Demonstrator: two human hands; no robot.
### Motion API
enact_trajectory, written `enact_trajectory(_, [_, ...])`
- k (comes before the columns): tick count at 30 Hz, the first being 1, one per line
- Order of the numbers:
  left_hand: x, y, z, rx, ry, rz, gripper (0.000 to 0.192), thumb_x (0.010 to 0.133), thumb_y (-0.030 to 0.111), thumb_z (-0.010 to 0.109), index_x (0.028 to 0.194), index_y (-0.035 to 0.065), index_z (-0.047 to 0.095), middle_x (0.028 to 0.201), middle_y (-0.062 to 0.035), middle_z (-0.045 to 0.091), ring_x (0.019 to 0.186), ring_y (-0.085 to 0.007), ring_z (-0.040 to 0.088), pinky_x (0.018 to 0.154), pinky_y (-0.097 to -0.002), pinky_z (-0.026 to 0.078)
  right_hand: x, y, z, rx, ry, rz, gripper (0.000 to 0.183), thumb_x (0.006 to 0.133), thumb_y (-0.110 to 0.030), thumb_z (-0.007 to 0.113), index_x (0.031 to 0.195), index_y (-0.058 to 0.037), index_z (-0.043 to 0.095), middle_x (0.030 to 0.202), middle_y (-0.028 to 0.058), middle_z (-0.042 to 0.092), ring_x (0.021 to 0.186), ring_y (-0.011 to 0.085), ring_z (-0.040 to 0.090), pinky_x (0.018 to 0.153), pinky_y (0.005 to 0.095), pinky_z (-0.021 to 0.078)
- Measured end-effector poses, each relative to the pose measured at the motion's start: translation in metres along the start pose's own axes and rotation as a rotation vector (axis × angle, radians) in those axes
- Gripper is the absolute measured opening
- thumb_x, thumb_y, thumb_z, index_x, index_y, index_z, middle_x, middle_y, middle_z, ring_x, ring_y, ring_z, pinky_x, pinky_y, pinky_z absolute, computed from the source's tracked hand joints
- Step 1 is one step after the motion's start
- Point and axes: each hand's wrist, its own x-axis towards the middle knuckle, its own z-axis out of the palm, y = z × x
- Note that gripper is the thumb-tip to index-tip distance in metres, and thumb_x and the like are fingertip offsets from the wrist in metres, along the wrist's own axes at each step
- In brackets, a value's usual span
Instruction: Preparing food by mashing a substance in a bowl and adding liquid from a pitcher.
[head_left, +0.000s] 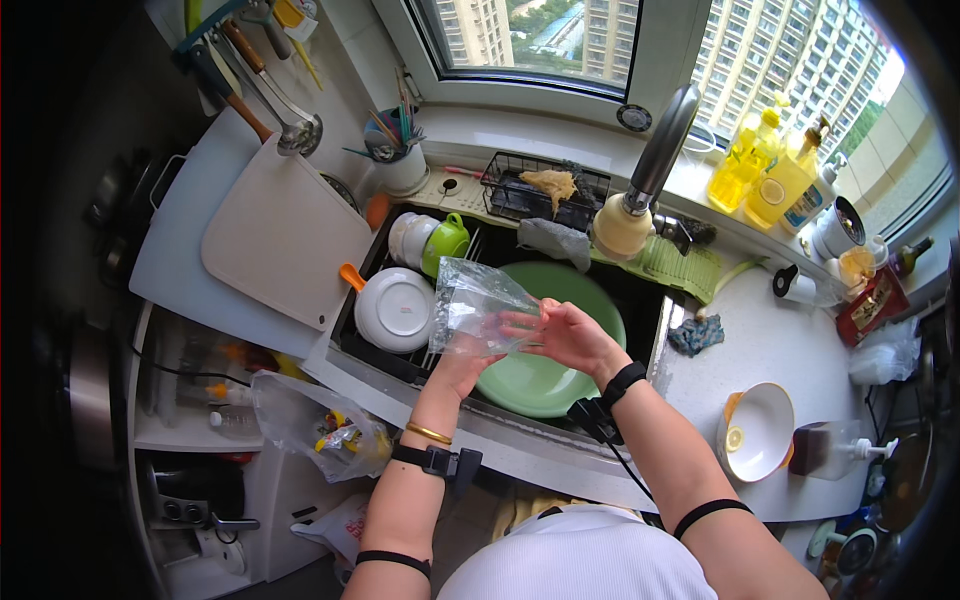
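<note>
A clear plastic bag (476, 300) is spread above the sink, over a green plastic basin (555, 386). My right hand (574, 336) pinches the bag's right edge between thumb and fingers, with some fingers seen through the film. Beneath the bag's lower side lies my left hand (466, 367), partly covered by the film; whether it grips the bag cannot be told. Left of the bag, a white bowl (395, 309) rests upside down on the sink rack, next to a green cup (448, 244).
A pull-out faucet (637, 202) stands behind the basin. Cutting boards (289, 232) lie on the left. On the right counter are a blue scouring cloth (696, 334) and a white bowl (761, 431). Soap bottles (780, 184) line the sill. A plastic bag (315, 427) hangs below the left counter.
</note>
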Motion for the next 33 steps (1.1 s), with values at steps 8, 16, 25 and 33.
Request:
enact_trajectory(8, [0.032, -0.028, -0.007, -0.141, 0.005, 0.114, 0.027, 0.094, 0.029, 0.054, 0.116, 0.0128, 0.054, 0.103, 0.0004, 0.058, 0.096, -0.0136, 0.055, 0.083, -0.0308, 0.047, -0.004, 0.005, -0.005, -0.127, 0.113, 0.033, 0.016, 0.093, -0.026, 0.046, 0.081, -0.0155, 0.051, 0.125, 0.0121, 0.056, 0.120, 0.0262, 0.049, 0.098, 0.0408, 0.0365])
enact_trajectory(16, [0.020, -0.017, -0.009, 0.099, 0.301, 0.214, 0.028, 0.087, 0.025, 0.064, 0.113, 0.0153, 0.056, 0.101, 0.0013, 0.058, 0.094, -0.0118, 0.054, 0.073, -0.0322, 0.047, 0.004, 0.024, -0.019, -0.591, 0.478, 0.204, 0.015, 0.094, -0.030, 0.053, 0.092, -0.0152, 0.057, 0.095, -0.0027, 0.063, 0.097, 0.0112, 0.057, 0.085, 0.0308, 0.0401])
enact_trajectory(25, [0.043, 0.032, -0.110, 0.230, 0.390, 0.173, 0.030, 0.088, 0.020, 0.059, 0.117, 0.0143, 0.052, 0.101, -0.0014, 0.059, 0.087, -0.0145, 0.057, 0.073, -0.0312, 0.046, 0.084, 0.040, -0.007, -0.723, 0.440, 0.178, 0.015, 0.091, -0.028, 0.060, 0.088, -0.0141, 0.064, 0.086, -0.0052, 0.060, 0.076, 0.0057, 0.052, 0.070, 0.0239, 0.0434])
enact_trajectory(33, [0.053, 0.083, -0.137, 0.504, 0.570, 0.039, 0.038, 0.095, 0.031, 0.048, 0.126, 0.0090, 0.052, 0.110, -0.0077, 0.061, 0.098, -0.0191, 0.058, 0.085, -0.0313, 0.046, 0.147, 0.082, -0.022, -0.618, 0.603, 0.218, 0.013, 0.090, -0.025, 0.060, 0.086, -0.0125, 0.064, 0.080, -0.0018, 0.062, 0.070, 0.0091, 0.054, 0.065, 0.0262, 0.0423])
